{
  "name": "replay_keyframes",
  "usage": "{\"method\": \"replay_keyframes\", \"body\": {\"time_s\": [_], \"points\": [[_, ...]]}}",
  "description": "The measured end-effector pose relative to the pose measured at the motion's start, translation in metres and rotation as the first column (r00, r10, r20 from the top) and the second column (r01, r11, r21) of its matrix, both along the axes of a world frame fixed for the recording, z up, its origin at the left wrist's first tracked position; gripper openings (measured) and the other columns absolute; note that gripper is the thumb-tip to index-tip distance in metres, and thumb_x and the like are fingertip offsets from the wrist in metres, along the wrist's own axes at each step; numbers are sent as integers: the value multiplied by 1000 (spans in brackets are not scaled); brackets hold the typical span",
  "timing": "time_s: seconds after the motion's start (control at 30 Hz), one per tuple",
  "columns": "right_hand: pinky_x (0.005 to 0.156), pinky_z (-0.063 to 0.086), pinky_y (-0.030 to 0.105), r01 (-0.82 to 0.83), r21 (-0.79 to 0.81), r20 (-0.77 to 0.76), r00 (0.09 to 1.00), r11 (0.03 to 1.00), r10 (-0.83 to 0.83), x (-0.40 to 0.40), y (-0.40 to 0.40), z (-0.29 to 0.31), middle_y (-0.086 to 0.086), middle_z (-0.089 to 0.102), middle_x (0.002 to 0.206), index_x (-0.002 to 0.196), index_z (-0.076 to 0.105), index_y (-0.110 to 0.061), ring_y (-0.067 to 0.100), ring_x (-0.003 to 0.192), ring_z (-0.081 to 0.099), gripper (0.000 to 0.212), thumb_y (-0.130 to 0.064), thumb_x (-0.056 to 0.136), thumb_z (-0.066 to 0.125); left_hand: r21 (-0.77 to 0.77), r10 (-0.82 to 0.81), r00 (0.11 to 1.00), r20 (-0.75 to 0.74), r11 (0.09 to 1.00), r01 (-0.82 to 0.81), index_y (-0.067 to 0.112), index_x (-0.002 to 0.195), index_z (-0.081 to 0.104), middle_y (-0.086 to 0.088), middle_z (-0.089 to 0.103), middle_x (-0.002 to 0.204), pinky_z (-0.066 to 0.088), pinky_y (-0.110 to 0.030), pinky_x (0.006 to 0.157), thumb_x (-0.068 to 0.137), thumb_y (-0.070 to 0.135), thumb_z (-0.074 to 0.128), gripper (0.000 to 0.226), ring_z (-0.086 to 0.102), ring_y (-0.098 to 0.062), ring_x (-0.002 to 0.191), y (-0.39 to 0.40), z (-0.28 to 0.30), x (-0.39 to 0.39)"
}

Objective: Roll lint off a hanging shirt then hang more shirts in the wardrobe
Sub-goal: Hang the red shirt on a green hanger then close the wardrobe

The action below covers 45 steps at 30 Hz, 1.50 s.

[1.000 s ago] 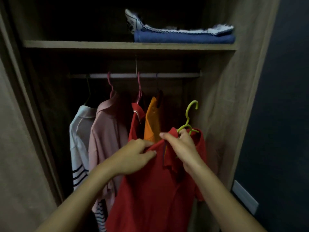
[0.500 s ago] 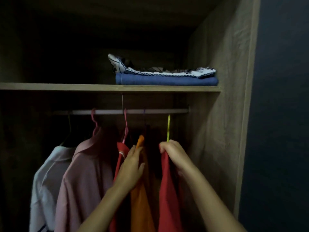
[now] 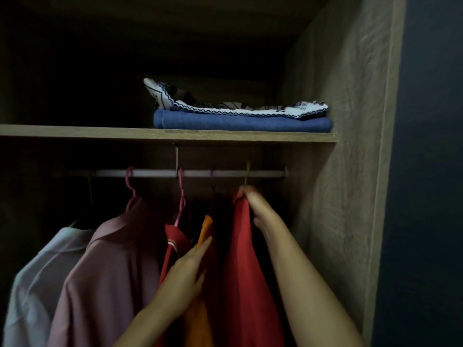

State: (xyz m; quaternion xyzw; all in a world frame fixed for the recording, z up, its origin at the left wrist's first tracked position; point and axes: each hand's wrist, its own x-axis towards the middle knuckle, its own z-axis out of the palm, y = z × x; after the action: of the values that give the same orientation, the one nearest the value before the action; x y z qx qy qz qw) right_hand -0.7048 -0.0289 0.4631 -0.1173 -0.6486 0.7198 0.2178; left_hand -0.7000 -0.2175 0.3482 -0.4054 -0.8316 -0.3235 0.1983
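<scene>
Hanging now on the rail point(image 3: 155, 173), red shirt point(image 3: 246, 259) gripped by right hand point(image 3: 253, 205).

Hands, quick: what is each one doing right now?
Left hand: open, straight fingers against the orange shirt.
Right hand: closed, gripping the top of the red shirt.

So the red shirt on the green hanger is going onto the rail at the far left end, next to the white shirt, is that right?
Not quite. The head view shows the red shirt on its green hanger at the far right end of the rail, beside the orange shirt; the right hand grips its collar. The white shirt hangs at the left end.
</scene>
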Motion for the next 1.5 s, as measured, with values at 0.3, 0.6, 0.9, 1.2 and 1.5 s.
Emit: {"method": "replay_keyframes", "body": {"time_s": [0.3, 0.6, 0.9, 1.2, 1.5], "points": [[77, 48, 28, 73, 79, 7, 997, 994, -74, 2, 3, -29, 9, 67, 96, 89, 67, -16, 22, 89, 61, 9, -20, 86, 61, 155, -15, 1000, -10, 988, 16, 32, 150, 23, 16, 29, 154, 16, -1, 107, 91, -1, 48, 72, 25, 7, 139, -1, 2, 9], [113, 28, 30, 121, 723, 37, 976, 680, -213, 93, -45, -63, 7, 20, 159, 151, 26, -16, 25, 141, 32, 70, 6, 88, 44, 170, 102, 991, 81, 979, -115, 19, 153, 6, -9, 44, 147, 31, -13, 100, 96, 5, 43, 69, 45, -18, 133, 0, -2, 11], [102, 41, 26, 367, 780, -163, 901, 507, -401, 117, -47, -114, 0, 24, 159, 154, 2, -21, 21, 133, 45, 86, 8, 88, 49, 203, 53, 997, -56, 978, -40, 18, 153, 8, 4, 17, 159, 13, -2, 108, 93, -1, 40, 70, 15, 1, 142, 5, -10, 24], [109, 37, 45, 457, 764, -235, 855, 456, -462, 119, -60, -154, 20, 43, 146, 152, 23, -12, 36, 131, 45, 77, 5, 84, 56, 169, 5, 1000, -25, 986, -1, 4, 151, 16, -7, 18, 159, 14, -5, 111, 90, -4, 44, 67, 20, -13, 145, -29, -26, 61], [110, 38, 41, 602, 570, -647, 748, 559, -146, 119, -264, -237, 22, 51, 138, 129, 54, 7, 30, 131, 48, 43, -3, 88, 45, 331, 147, 950, -275, 942, -50, -1, 140, 40, -19, 31, 152, 24, -32, 118, 90, -3, 49, 51, 24, -22, 145, -217, -12, 90]]}}
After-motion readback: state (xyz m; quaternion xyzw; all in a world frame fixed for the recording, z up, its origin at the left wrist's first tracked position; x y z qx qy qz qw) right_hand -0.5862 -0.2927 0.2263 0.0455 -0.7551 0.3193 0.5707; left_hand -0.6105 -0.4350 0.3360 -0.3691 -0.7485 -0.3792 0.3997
